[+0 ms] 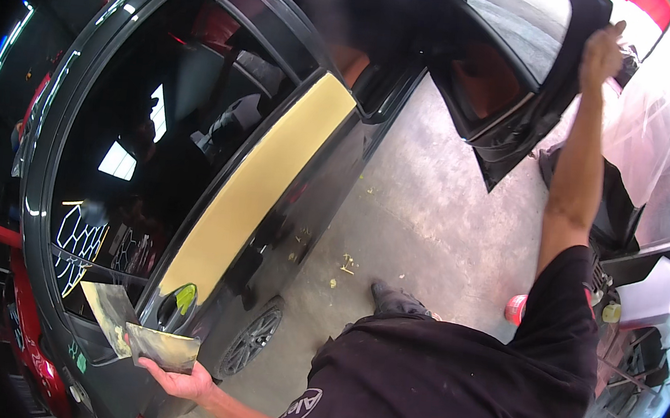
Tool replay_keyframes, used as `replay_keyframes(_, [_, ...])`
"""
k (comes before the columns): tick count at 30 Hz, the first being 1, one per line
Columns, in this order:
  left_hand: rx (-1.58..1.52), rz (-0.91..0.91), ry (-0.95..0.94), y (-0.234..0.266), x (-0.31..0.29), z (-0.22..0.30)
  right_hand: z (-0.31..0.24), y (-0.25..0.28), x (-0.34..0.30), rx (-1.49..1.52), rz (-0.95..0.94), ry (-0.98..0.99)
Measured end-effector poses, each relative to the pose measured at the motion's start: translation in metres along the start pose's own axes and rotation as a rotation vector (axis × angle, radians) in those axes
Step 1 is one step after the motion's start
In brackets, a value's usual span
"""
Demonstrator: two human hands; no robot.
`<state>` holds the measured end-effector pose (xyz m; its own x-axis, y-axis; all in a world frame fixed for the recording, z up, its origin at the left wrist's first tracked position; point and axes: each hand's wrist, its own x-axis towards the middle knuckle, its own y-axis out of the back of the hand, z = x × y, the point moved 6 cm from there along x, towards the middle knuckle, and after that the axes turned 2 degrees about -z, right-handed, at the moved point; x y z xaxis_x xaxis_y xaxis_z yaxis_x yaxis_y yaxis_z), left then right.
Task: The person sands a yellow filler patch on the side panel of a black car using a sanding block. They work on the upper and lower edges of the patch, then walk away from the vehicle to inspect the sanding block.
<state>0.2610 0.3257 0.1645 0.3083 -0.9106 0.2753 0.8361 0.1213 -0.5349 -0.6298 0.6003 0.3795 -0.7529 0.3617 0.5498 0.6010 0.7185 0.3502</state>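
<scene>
- The left hand (pixel 183 381) holds two thin plates, an upper plate (pixel 105 309) and a lower plate (pixel 168 348), its fingers partly hidden beneath them.
- Both plates are flat and grey with dull yellow smears; they overlap at an angle just beside the car's (pixel 304 198) lower left corner in view.
- A broad, smooth, matte yellow strip (pixel 260 194) runs along the car's dark side, directly below the window (pixel 165 128).
- The strip's edges look fairly straight; its lower end reaches the handle recess (pixel 172 306), where a bright green patch (pixel 185 298) shows.
- The right hand (pixel 601 57) is raised at the outer edge of the open door (pixel 551 97); blur leaves me unable to tell whether it grips or merely touches.
- Grey floor (pixel 432 210) gives room between car and open door, bounded on the right by a red tub (pixel 515 308) near the person's sleeve (pixel 564 296).
</scene>
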Motion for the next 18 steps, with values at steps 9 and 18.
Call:
replay_keyframes(9, [0.061,-0.125,-0.140,0.027,0.007,0.003,-0.204,-0.003,-0.387,0.851,-0.798,0.261])
replay_keyframes(18, [0.083,-0.142,-0.251,0.127,0.037,0.078,-0.225,0.242,-0.712,1.971,-2.016,-0.943])
